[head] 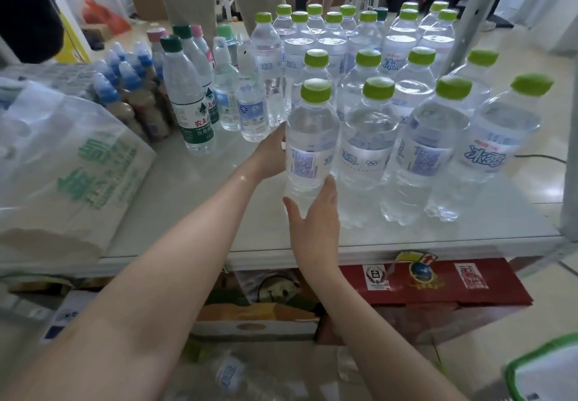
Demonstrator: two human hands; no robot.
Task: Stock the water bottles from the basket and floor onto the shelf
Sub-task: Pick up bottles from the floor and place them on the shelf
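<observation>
A pale shelf (194,181) holds many upright water bottles. On its right side stands a block of lime-capped bottles (369,65) in rows. At the far left lies a plastic-wrapped pack (72,162) printed in green, with dark-green-capped bottles (187,97) beside it. At the front of the lime-capped block, one lime-capped bottle (311,140) stands upright on the shelf, gripped between two hands: the left hand (270,153) wraps its left side, the right hand (316,219) cups its base, thumb and fingers curled round it.
</observation>
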